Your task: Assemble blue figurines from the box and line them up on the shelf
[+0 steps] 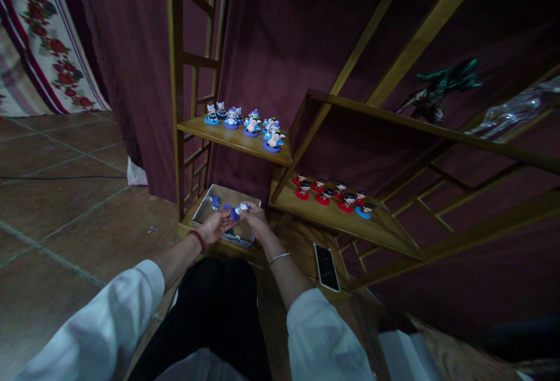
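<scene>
Both hands meet over a shallow open box [203, 206] on the low shelf. Between them is a small purple and white figurine [242, 209] with a purple round base [231, 213]. My left hand [215, 226], with a red bead bracelet on its wrist, is closed on the base side. My right hand [256, 217], with a silver bangle, pinches the figurine's upper part. Whether figure and base are joined, I cannot tell. Another purple figurine [214, 202] lies in the box, left of my hands.
Similar figurines [252, 124] stand on the upper left wooden shelf [245, 143]. Several red-based figurines [324, 195] and a blue-based one [364, 210] occupy the right shelf. A phone [326, 266] lies below it. Higher right are a green sculpture [441, 89] and a clear figure [511, 112].
</scene>
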A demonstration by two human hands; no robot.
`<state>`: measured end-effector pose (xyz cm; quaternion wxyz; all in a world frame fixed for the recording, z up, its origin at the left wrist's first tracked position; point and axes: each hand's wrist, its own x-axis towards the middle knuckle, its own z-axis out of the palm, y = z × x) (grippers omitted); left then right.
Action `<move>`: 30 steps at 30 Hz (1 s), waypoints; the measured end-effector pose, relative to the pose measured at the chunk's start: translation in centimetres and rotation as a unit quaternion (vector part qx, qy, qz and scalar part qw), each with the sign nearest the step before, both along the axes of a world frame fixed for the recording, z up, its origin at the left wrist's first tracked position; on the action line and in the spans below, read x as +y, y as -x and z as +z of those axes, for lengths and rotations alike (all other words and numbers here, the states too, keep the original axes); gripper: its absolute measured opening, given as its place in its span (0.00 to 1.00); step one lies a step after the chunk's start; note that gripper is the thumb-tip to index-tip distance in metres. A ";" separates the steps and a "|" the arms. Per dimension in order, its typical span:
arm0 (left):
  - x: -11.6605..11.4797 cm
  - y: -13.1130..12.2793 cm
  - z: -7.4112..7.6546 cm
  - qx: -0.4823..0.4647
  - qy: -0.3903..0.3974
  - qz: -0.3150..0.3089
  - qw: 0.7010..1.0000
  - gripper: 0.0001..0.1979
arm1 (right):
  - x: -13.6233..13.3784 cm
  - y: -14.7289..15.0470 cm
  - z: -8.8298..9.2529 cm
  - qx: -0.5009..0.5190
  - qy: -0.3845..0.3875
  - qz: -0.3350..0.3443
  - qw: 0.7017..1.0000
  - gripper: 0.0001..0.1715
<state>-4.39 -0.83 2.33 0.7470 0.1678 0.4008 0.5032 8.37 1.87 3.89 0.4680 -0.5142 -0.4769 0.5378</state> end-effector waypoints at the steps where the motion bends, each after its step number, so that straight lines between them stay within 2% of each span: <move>1: 0.0 0.0 0.0 0.001 0.004 0.002 1.000 0.04 | 0.0 0.0 -0.1 -0.001 -0.001 -0.001 1.000 0.23; 19: -0.8 -0.2 0.6 -0.004 0.011 -0.008 1.000 0.08 | -0.3 -0.7 0.3 -0.007 0.011 0.033 0.999 0.20; 30: -0.7 -0.2 0.8 -0.009 0.001 -0.011 1.000 0.07 | 0.4 -1.1 0.0 -0.039 -0.021 0.047 0.998 0.20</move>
